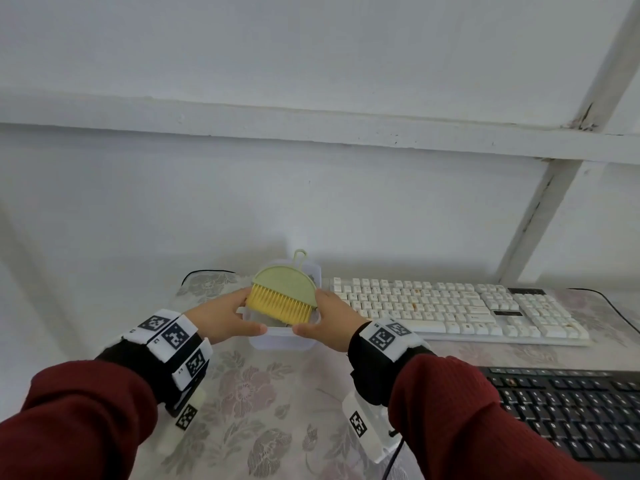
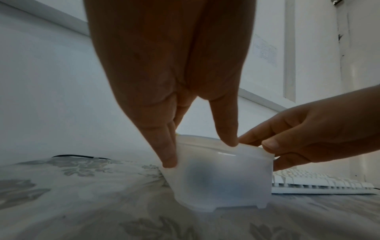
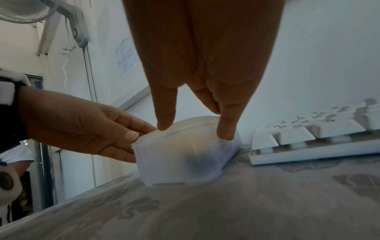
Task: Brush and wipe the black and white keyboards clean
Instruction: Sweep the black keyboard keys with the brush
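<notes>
Keyboards: white keyboard [image 1: 457,308] lies on the surface just right of the right grip; black keyboard [image 1: 571,410] sits nearer the person, beside the right forearm, well apart from both grips.
Brush: green-backed brush [image 1: 282,294] with yellow bristles rests across the top of the translucent container [image 1: 280,339], between the two grips, its hanging loop pointing away toward the wall.
Left grip: left hand [image 1: 221,317] holds the container's left side, thumb on the near rim, fingers [image 2: 167,155] laid straight down its outer wall.
Right grip: right hand [image 1: 334,322] holds the container's right side, thumb at the near rim, fingers [image 3: 225,129] reaching down onto the far edge and wall.
Container: stands on the surface on its small feet; a dark shape shows dimly through its wall, too blurred to tell what it is.
Surface: covered with a pale floral cloth [image 1: 242,393].
Sleeves: dark red, with marker-covered wrist bands above each grip.
</notes>
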